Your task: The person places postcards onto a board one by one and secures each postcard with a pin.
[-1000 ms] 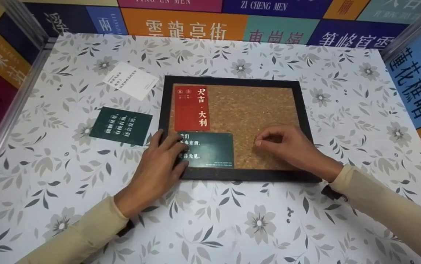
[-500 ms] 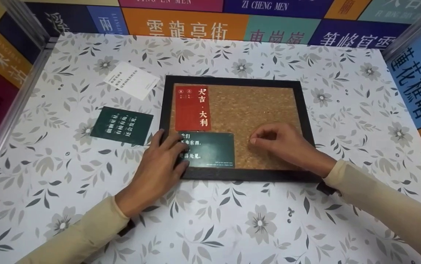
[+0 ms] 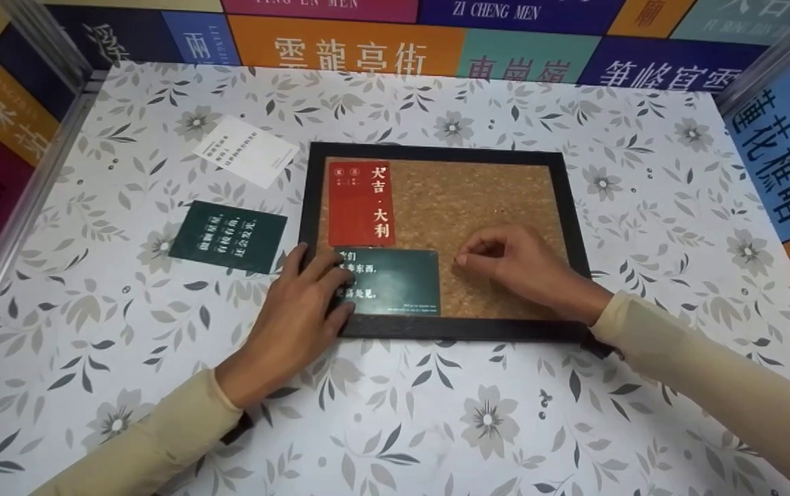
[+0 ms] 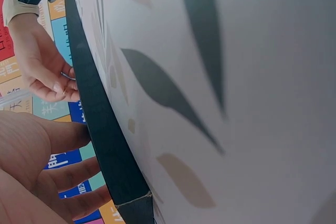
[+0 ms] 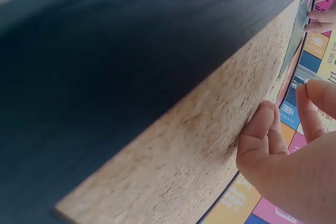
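A black-framed cork board lies on the table. On its left part are a red card and, just below, a dark green card with white writing. My left hand rests with spread fingers across the frame's left edge and over the green card's left end, hiding some writing. Above the bare cork, right of that card, my right hand pinches thumb and index fingertip together. In the right wrist view a tiny thing, too small to identify, shows between those fingertips. The other fingers of this hand curl towards the cork.
Left of the board lie a second green card and a white card, on a flower-patterned tabletop. Colourful panels with large writing stand behind the table and along both sides.
My right hand has moved left over the cork, closer to the green card on the board, with thumb and finger still pinched. The left hand and the cards have not moved.
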{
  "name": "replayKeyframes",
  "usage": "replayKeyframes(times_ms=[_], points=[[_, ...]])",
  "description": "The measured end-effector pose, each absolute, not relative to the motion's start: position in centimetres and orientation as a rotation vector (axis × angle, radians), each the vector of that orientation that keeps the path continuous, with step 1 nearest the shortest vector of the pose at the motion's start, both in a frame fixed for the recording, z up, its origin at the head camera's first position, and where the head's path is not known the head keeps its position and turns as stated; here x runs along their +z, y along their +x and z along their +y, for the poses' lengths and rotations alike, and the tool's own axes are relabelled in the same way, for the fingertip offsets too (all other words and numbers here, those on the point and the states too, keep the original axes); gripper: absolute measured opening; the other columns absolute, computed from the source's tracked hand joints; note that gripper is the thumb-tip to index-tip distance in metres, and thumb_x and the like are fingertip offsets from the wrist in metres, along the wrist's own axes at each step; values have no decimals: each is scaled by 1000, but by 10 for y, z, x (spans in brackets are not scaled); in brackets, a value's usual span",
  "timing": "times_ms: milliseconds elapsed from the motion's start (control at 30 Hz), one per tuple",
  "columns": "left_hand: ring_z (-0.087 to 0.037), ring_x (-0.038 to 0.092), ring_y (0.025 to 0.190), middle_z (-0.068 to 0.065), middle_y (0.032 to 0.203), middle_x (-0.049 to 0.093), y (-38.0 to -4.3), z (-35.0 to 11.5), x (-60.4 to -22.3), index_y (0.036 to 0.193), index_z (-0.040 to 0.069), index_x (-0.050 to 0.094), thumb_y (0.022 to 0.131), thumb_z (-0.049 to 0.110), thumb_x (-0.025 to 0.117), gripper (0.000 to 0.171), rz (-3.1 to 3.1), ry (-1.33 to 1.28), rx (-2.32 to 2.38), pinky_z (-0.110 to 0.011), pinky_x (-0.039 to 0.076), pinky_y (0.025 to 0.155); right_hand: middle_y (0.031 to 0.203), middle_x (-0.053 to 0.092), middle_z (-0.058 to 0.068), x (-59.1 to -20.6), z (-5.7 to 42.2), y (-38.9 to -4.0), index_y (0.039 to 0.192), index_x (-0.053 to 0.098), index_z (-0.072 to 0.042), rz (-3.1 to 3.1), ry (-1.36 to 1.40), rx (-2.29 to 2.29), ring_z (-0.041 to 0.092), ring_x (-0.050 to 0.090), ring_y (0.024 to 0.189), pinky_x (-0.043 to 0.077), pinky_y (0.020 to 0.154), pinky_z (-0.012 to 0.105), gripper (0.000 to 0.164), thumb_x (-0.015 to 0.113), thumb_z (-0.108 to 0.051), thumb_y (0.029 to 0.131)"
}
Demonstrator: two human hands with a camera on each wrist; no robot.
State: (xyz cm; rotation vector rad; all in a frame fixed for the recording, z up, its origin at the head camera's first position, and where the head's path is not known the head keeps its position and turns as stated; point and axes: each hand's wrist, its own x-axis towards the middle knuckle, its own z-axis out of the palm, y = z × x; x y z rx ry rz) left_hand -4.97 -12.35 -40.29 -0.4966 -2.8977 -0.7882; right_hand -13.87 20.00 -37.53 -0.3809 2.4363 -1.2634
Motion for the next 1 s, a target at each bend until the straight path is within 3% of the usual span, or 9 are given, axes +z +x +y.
replayKeyframes(times_ms=[300,1000], points=[[-58,37,152,-15,148,63,-49,-124,-403,129,7,78,97,14,85,34,-2905,-500,-804,-73,40,119,98,76,4,-381,195,-143,104,85,-11,2486,-373,-1257,19,65,92,52,79,25,8,78,-16,102],[-57,36,153,-14,149,62,-48,-124,-402,130,8,77,97,14,85,34,-2917,-479,-808,-75,42,116,97,67,5,-382,184,-150,104,84,-10,2518,-447,-1207,22,56,96,46,84,36,10,76,-15,103]])
